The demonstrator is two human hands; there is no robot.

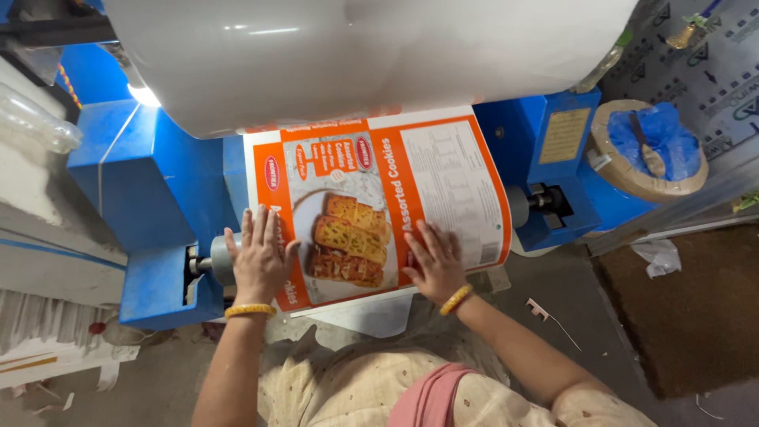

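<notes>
An orange and white printed packaging sheet (371, 190) with pictures of biscuits curves down over a roller from beneath a large white film roll (356, 55). My left hand (257, 257) lies flat on the sheet's lower left edge, fingers spread. Pressed flat on the lower right part of the sheet is my right hand (435, 261), fingers apart. Each wrist carries a yellow bangle. Neither hand grips anything.
Blue machine housings (150, 190) flank the sheet, with a metal roller shaft (217, 261) at left and another shaft (530, 202) at right. A round cardboard core holding blue plastic and a tool (648, 146) sits at right. Paper scraps lie on the grey floor (585, 316).
</notes>
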